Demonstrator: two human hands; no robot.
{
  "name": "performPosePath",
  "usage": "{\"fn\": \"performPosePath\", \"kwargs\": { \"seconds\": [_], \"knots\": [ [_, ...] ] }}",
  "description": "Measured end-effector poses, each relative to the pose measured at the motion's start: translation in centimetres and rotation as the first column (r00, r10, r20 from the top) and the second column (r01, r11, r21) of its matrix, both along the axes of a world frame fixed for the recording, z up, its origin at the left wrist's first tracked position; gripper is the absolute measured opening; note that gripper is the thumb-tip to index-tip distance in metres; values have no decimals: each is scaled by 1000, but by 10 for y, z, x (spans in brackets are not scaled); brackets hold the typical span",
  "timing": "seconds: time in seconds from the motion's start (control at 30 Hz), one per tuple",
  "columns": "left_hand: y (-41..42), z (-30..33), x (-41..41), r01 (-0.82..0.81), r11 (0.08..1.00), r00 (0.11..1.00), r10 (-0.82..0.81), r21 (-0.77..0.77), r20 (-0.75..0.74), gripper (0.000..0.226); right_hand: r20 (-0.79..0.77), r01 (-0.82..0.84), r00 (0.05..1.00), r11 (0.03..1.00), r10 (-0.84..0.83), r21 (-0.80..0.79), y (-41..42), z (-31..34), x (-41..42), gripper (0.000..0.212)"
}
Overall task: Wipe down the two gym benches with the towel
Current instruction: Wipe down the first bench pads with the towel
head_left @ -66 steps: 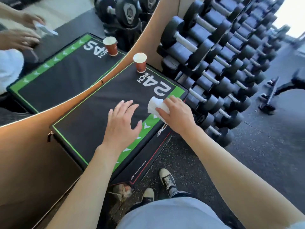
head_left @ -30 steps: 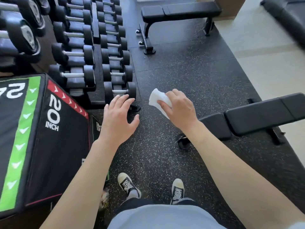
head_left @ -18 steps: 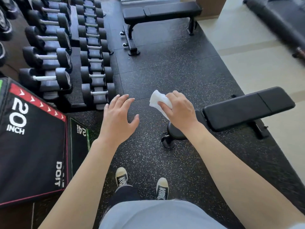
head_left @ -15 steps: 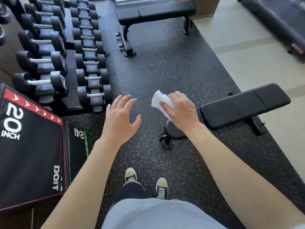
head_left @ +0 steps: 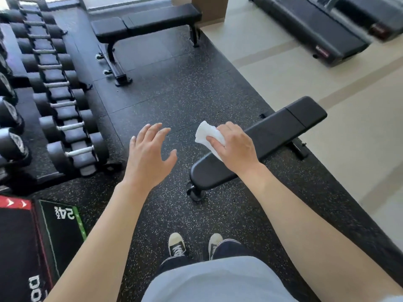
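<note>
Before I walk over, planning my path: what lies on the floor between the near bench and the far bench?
In the head view, only bare speckled rubber floor lies between the near bench and the far bench.

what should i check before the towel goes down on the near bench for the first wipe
1. Towel in grip: ok, the right hand holds it bunched, one end sticking out past the fingers.
2. Near bench within reach: ok, the right hand is above its near end.
3. Towel touching the pad: cannot tell from this angle.
4. Bench top free of things: ok on the part that shows; the hand hides a stretch.
5. Left hand free: ok, open above the floor, holding nothing.
6. Far bench ready for later: ok, nothing lies on its pad.
</note>
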State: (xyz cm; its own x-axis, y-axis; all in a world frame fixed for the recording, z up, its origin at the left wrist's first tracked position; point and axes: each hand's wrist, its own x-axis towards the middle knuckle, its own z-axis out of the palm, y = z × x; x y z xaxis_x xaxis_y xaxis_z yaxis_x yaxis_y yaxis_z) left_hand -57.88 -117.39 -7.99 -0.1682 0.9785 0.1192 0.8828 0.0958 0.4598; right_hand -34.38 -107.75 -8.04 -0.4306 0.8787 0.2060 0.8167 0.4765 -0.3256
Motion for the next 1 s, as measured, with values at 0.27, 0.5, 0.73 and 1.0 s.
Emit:
{"fn": "performPosePath", "kwargs": {
  "seconds": [0.27,0.5,0.73,1.0],
  "knots": [
    [46,-4,38,-11,1000,1000,11,-4,17,62,-18,8,1000,1000,-9,-12,50,-2,37,36],
    [87,-6,107,-134,991,991,134,-16,3,61,-42,-98,995,993,95,-68,117,-13,93,38],
    [111,-7,184,-275,961,961,275,-9,-11,60,-106,-223,971,970,213,-97,178,-17,148,35],
    [106,-6,213,-350,937,937,350,-3,-24,60,-153,-290,950,952,273,-100,191,-27,163,30]
  ]
}}
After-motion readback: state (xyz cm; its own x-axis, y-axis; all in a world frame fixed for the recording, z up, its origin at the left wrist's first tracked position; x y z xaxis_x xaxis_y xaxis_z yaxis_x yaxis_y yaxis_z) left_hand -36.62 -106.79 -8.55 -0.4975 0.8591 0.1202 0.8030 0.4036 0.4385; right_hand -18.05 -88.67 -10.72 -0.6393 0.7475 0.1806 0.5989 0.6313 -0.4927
